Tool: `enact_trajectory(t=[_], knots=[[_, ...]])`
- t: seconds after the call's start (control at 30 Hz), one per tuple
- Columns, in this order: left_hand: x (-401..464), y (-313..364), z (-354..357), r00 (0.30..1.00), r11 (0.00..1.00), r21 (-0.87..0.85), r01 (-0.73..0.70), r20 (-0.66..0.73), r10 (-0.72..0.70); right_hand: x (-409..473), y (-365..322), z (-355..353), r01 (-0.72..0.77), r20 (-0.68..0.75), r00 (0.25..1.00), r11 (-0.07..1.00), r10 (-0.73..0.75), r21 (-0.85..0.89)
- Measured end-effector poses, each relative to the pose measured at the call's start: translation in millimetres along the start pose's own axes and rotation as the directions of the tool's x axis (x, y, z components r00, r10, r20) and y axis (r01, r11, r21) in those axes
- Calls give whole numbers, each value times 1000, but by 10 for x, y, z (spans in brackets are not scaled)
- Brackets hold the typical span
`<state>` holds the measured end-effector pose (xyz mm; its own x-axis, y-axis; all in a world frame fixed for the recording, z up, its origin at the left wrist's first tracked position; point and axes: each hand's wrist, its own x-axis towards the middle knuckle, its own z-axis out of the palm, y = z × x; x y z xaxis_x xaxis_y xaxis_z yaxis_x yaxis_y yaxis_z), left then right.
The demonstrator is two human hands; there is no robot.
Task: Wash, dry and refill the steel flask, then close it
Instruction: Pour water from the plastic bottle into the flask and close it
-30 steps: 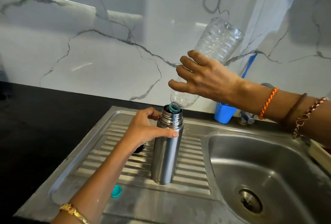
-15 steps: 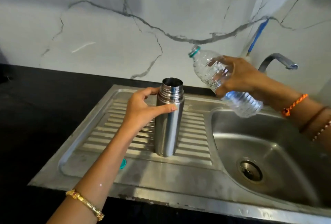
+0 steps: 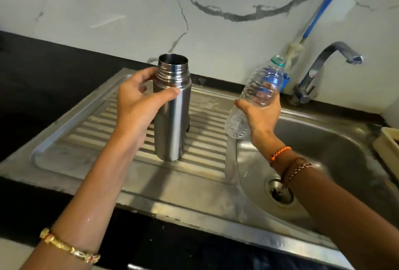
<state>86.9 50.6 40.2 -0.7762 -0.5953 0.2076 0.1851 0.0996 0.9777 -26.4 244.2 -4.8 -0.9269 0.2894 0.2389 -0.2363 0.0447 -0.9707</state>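
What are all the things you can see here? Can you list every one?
Tall shiny steel flask: one, silver, upright on the ribbed draining board, mouth open.
Clear crinkly plastic bottle: one, see-through with a teal neck ring, no cap, tilted above the basin edge.
Stainless steel sink: one, silver, basin on the right with a round drain.
Curved metal tap: one, silver, behind the basin.
Blue plastic holder: one, blue, behind the bottle, mostly hidden.
Cream tray: one, at the right edge, partly cut off.
Black countertop: one, left of the sink.
White marble wall: one, grey veins, at the back.
Left hand: one, holds the flask.
Right hand: one, holds the bottle.
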Motion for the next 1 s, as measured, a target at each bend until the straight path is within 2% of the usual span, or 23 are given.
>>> enact_trajectory(t=[0.07, 0.1, 0.13, 0.17, 0.2, 0.23, 0.27, 0.33, 0.37, 0.4, 0.43, 0.47, 0.5, 0.53, 0.63, 0.7, 0.73, 0.8, 0.87, 0.9, 0.93, 0.97, 1.0], knots=[[-133, -70, 64, 977, 986, 58, -159, -136, 166, 55, 115, -5, 15, -64, 998, 1000, -13, 21], [-230, -107, 110, 933, 950, 148, -275, -200, 301, 61, 173, -28, 5, -95, 995, 1000, -4, 12], [-321, -154, 154, 849, 873, 263, -411, -239, 471, 63, 222, -56, -4, -112, 994, 1000, 4, -1], [-375, -203, 227, 731, 751, 375, -543, -228, 643, 103, 244, -76, -2, -114, 993, 1000, 0, -12], [-440, -274, 277, 625, 615, 452, -646, -149, 766, 130, 267, -87, 0, -109, 994, 1000, -3, -28], [-452, -348, 416, 553, 499, 476, -725, -30, 833, 254, 266, -123, 13, -98, 995, 999, -16, -32], [-446, -419, 513, 520, 418, 469, -779, 109, 847, 353, 254, -141, 49, -74, 996, 998, -51, -31], [-387, -586, 691, 544, 341, 476, -811, 398, 739, 513, 263, -144, 130, -15, 991, 989, -131, -69], [-361, -683, 813, 609, 356, 513, -781, 497, 619, 604, 290, -142, 150, -1, 989, 983, -151, -109], [-337, -759, 921, 703, 406, 577, -709, 539, 464, 689, 330, -124, 155, 6, 988, 978, -156, -138], [-290, -818, 1030, 796, 467, 648, -602, 530, 292, 787, 366, -89, 142, 13, 990, 979, -142, -144], [-245, -863, 1115, 857, 516, 701, -493, 494, 148, 874, 388, -47, 126, 25, 992, 983, -124, -136], [-185, -887, 1197, 888, 540, 733, -414, 455, 62, 975, 386, 16, 117, 40, 993, 985, -113, -125], [-148, -894, 1255, 902, 550, 744, -380, 430, 43, 1055, 358, 77, 127, 58, 991, 985, -121, -115], [-160, -908, 1269, 903, 620, 671, -406, 400, 157, 1145, 286, 221, 195, 174, 970, 971, -170, -137], [-285, -954, 1126, 865, 654, 570, -498, 386, 322, 981, 347, 220, 222, 258, 949, 963, -179, -151], [-358, -992, 1022, 810, 632, 507, -586, 393, 435, 870, 402, 184, 229, 270, 945, 964, -187, -132], [-552, -1057, 761, 648, 497, 417, -761, 460, 607, 572, 483, 68, 217, 250, 949, 973, -192, -77], [-698, -1018, 482, 534, 363, 403, -840, 496, 685, 262, 508, -45, 199, 242, 952, 980, -188, -23], [-737, -993, 352, 526, 335, 428, -839, 485, 699, 146, 515, -79, 189, 246, 952, 982, -182, -8], [-777, -992, 193, 550, 323, 484, -813, 457, 699, 11, 514, -114, 180, 250, 952, 984, -173, -4], [-798, -996, 43, 610, 339, 564, -753, 405, 681, -105, 508, -145, 174, 252, 953, 985, -168, -1], [-801, -1007, -117, 704, 391, 655, -647, 316, 636, -219, 503, -166, 168, 254, 953, 986, -164, 5]])
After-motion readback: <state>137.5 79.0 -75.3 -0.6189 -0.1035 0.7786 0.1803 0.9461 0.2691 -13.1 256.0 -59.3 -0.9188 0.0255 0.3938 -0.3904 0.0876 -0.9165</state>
